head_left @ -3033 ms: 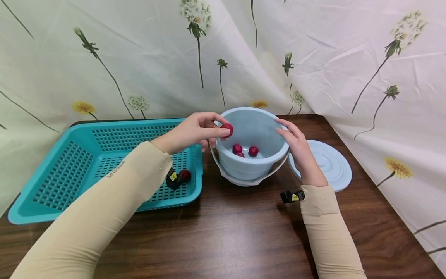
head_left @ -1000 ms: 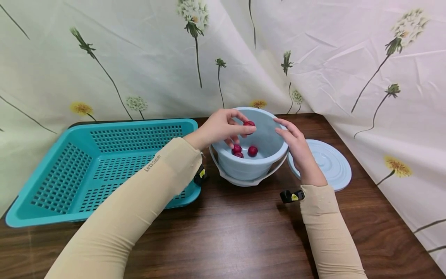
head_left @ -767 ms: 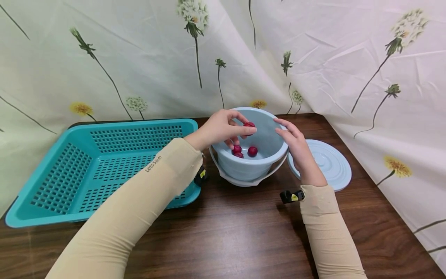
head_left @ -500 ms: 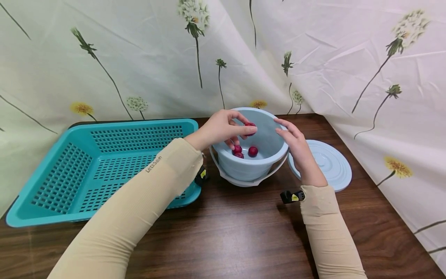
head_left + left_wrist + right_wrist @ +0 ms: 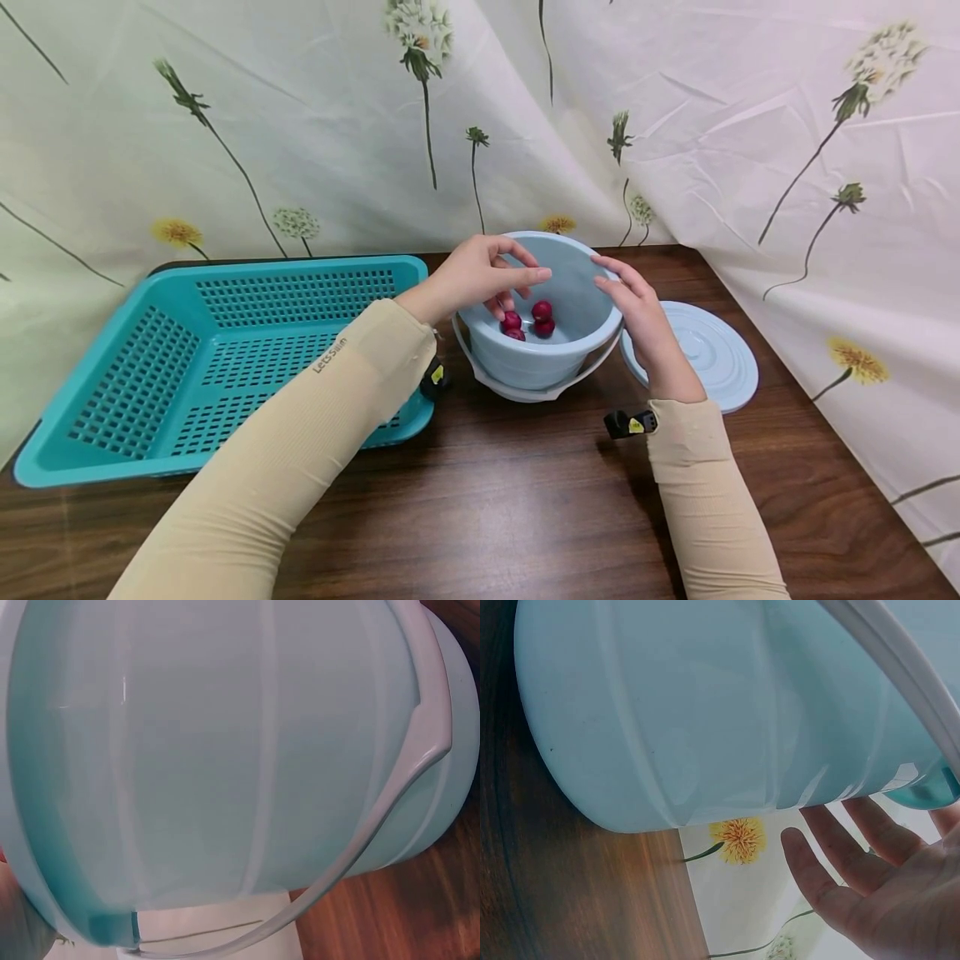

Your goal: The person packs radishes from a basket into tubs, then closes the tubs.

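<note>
My left hand [image 5: 483,275] hovers over the mouth of the light blue bucket [image 5: 525,362], thumb and fingers apart with nothing between them. Inside, several dark red plums [image 5: 544,327] lie in the bottom. One plum [image 5: 542,311] shows just above another, below my fingertips; whether it touches down is unclear. My right hand [image 5: 645,325] holds the bucket's right rim, thumb and a finger over the edge. In the right wrist view, other fingers [image 5: 847,855] of that hand lie along the outside wall. The left wrist view is mostly filled by the bucket's wall [image 5: 202,750] and handle [image 5: 382,799].
A turquoise perforated basket [image 5: 247,342] stands left of the bucket, its near right corner behind my sleeve. To the right, a light blue lid [image 5: 708,354] lies flat on the dark wooden table [image 5: 510,500]. A flower-printed cloth [image 5: 315,125] hangs behind.
My left hand carried a plum from the bucket's left rim to over its middle, then let it go; the plum is now lower, inside the bucket. My right hand stays on the rim.
</note>
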The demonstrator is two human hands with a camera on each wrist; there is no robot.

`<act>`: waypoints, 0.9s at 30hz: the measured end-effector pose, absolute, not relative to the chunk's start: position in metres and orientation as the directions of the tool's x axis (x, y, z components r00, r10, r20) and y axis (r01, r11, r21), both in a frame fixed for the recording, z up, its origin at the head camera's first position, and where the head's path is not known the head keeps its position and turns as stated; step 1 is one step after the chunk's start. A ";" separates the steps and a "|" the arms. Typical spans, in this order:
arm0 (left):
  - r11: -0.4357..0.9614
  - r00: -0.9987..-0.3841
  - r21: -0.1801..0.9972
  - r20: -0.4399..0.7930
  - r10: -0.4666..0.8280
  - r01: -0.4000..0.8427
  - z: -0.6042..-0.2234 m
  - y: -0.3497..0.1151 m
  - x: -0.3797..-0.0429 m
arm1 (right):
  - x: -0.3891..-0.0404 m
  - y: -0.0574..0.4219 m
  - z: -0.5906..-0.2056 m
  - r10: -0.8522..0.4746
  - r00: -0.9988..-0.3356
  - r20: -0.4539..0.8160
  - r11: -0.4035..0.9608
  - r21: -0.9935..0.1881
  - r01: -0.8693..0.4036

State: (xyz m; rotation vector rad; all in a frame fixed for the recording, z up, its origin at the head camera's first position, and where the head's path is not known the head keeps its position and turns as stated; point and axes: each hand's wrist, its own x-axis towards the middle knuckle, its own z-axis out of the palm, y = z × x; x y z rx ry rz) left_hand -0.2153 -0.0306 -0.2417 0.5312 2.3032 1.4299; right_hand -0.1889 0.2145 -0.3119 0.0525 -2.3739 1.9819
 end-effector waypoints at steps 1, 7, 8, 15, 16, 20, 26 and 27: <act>0.400 -0.859 0.909 -0.109 0.501 0.118 -0.242 -0.031 -0.215 | -0.189 0.215 -0.312 0.006 -0.998 0.059 0.181 -0.982 -0.057; 0.275 -0.876 0.957 -0.058 0.478 0.087 -0.247 -0.037 -0.214 | -0.189 0.215 -0.312 0.009 -0.999 0.050 0.189 -0.981 -0.047; 0.248 -0.881 0.966 -0.053 0.471 0.075 -0.247 -0.038 -0.214 | -0.189 0.215 -0.312 0.009 -0.999 0.048 0.188 -0.981 -0.046; 0.153 -0.894 0.988 -0.051 0.445 0.019 -0.248 -0.051 -0.210 | -0.188 0.215 -0.313 0.012 -0.999 0.050 0.192 -0.980 -0.047; 0.157 -0.891 0.988 -0.057 0.449 0.016 -0.248 -0.053 -0.210 | -0.188 0.215 -0.313 0.012 -0.999 0.052 0.192 -0.980 -0.048; 0.190 -0.883 0.982 -0.073 0.463 0.019 -0.247 -0.064 -0.207 | -0.188 0.215 -0.312 0.015 -0.998 0.054 0.192 -0.980 -0.050; 0.254 -0.881 0.966 -0.080 0.467 0.047 -0.243 -0.078 -0.205 | -0.188 0.215 -0.311 0.010 -0.998 0.062 0.191 -0.980 -0.059; 0.266 -0.879 0.963 -0.082 0.469 0.052 -0.242 -0.080 -0.205 | -0.188 0.215 -0.311 0.010 -0.998 0.061 0.189 -0.980 -0.058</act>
